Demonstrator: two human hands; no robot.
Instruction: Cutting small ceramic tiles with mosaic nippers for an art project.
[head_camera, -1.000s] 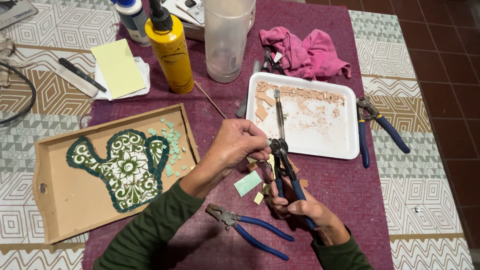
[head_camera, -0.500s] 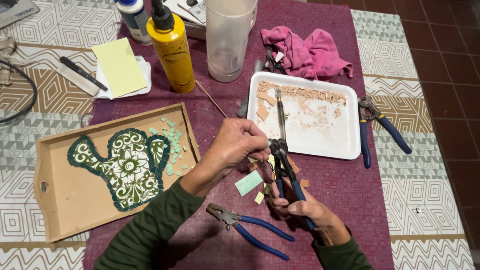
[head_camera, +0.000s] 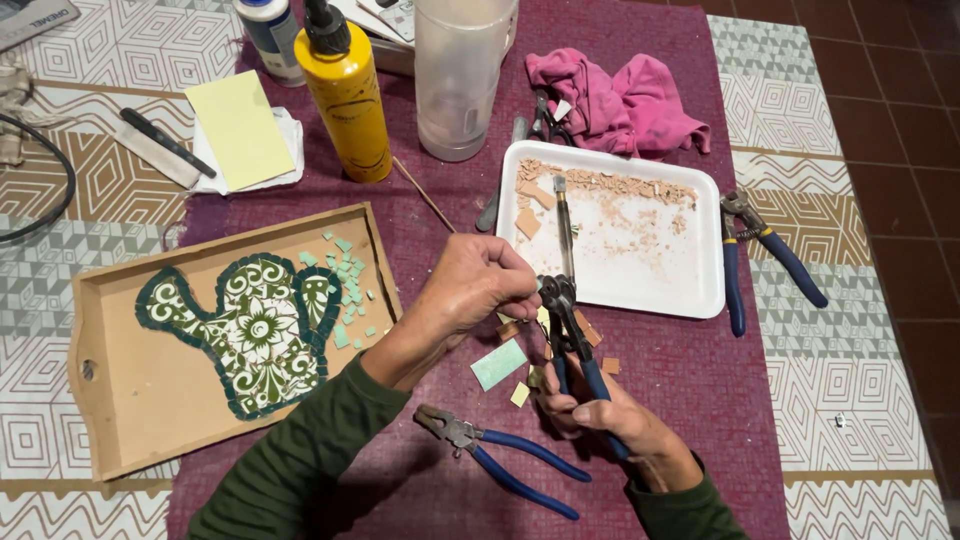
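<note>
We had our right hand (head_camera: 600, 415) clenched round the blue handles of the wheeled tile nippers (head_camera: 568, 330), jaws up over the maroon cloth (head_camera: 700, 380). Our left hand (head_camera: 480, 285) was pinching a small tile piece right at the jaws, mostly hidden by fingers. A pale green tile (head_camera: 498, 364) lay just below, blue-handled pliers (head_camera: 505, 458) nearby, white tray (head_camera: 650, 290) of chips behind.

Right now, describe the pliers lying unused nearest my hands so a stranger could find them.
Start at the purple cloth running down the table's middle. Near its bottom edge, just below the left hand, lie the blue-handled pliers. Unlike the pair beside the white tray, these point their jaws left and sit alone.
</note>
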